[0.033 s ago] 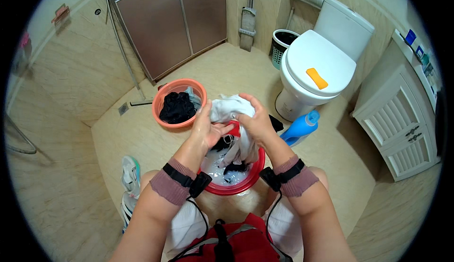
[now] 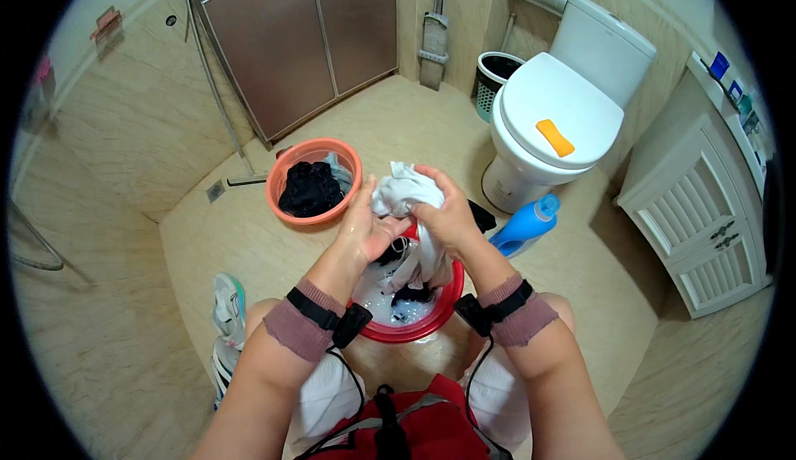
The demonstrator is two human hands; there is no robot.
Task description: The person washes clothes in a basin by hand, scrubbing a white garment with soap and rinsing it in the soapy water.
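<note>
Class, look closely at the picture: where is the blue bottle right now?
In the head view, the blue bottle is on the floor, right of centre, just below the toilet and to the right of the right hand.

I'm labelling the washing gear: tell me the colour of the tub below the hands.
The tub is red; it shows best in the head view.

left head-worn fisheye, facing steeply down; hands close below, floor farther off.
</note>
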